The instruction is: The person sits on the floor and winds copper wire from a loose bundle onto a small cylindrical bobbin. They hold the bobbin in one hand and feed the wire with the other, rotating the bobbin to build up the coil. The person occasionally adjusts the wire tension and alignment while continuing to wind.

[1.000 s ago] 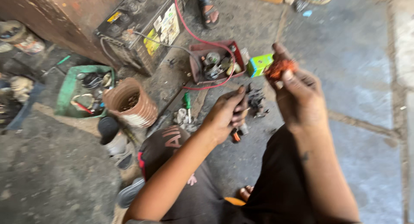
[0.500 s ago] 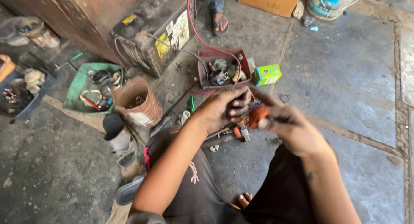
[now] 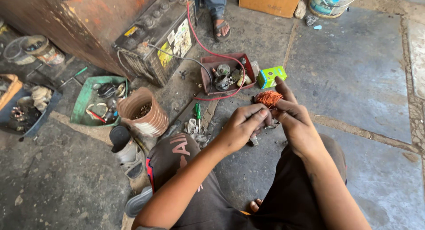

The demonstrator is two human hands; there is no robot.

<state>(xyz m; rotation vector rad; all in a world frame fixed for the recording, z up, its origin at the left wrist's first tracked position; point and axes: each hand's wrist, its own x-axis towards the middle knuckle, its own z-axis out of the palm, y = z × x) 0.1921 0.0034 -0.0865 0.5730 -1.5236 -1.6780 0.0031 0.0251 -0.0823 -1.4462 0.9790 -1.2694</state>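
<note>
A person sits on a stained concrete floor (image 3: 354,70), seen from above, with both bare hands raised together in front of the knees. The right hand (image 3: 297,121) grips a small copper coil (image 3: 268,97), a rounded bundle of thin orange-brown wire wound tightly in many turns; its index finger points straight up past the coil while the other fingers curl around the lower part. The left hand (image 3: 242,128) is closed just beside it, thumb and fingertips pinching at the coil's lower left edge, possibly on a loose strand of wire, though that is too fine to make out. The coil sits at the top of the two hands, above the floor between the knees. On the floor below the hands lie small metal parts (image 3: 195,128) and a green-handled screwdriver (image 3: 198,115). Further out, near the middle of the floor, a shallow red tray (image 3: 208,62) holds mixed hardware, with a small green box (image 3: 271,76) just to its right. A red cable (image 3: 199,40) runs from the tray up to a grimy car battery (image 3: 155,40). To the left stand a ribbed brown pot (image 3: 144,113) and a green tray (image 3: 82,104) of scrap pieces. A sandalled foot (image 3: 221,28) of another person shows at the top edge.
</note>
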